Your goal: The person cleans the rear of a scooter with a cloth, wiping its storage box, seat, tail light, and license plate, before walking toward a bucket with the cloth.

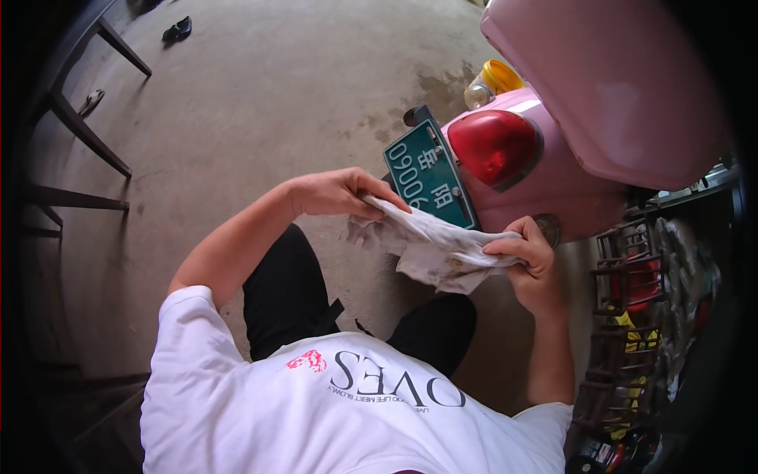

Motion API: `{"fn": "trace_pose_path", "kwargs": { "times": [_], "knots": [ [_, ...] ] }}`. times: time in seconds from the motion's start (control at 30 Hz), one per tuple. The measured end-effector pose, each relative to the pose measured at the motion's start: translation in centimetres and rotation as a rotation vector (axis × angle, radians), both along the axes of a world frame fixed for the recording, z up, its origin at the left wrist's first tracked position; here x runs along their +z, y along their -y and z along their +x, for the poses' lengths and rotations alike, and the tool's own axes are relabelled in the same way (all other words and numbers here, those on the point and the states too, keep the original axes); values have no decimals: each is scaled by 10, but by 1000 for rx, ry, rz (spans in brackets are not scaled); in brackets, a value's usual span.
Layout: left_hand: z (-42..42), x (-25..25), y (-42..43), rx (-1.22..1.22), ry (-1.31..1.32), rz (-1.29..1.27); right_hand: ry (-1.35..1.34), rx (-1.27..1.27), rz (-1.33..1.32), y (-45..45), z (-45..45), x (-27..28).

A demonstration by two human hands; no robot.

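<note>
A stained white cloth (pixel 442 246) hangs stretched between my two hands, in front of my knees. My left hand (pixel 347 192) pinches its left end, with fingers closed on it. At the other end, the thumb and fingers of my right hand (pixel 530 257) are closed on the cloth. Just beyond the cloth is a green licence plate (pixel 430 174) on the rear of a pink scooter (pixel 580 197). A red tail light (pixel 493 146) sits beside the plate. The cloth overlaps the plate's lower edge in view; whether they touch is unclear.
A pink top box (pixel 624 87) juts out at the upper right. Behind the scooter stands a yellow container (pixel 500 77). Dark racks (pixel 628 340) with bagged items line the right side. Dark furniture legs (pixel 91 134) stand at the left, and a black shoe (pixel 178 31) lies on the floor.
</note>
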State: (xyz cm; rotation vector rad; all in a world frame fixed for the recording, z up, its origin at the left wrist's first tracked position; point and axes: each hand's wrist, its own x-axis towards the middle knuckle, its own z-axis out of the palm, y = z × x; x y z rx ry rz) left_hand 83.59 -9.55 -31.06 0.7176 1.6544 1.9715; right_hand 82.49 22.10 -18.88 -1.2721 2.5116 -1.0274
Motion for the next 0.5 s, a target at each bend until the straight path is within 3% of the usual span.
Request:
{"fn": "trace_pose_path", "kwargs": {
  "times": [0.07,0.13,0.23,0.33,0.5],
  "knots": [
    [-19,4,11,-43,-14,29,-96,-12,24,3,4,2],
    [-39,17,13,-98,101,203,-390,-77,98,7,4,2],
    [-82,16,3,132,-88,22,-540,-143,139,15,3,-11],
    [-105,14,-23,459,-630,-339,-490,-271,179,15,-5,-37],
    [-124,-13,-58,881,-817,-313,-254,-330,159,20,-13,-57]
  ]
}}
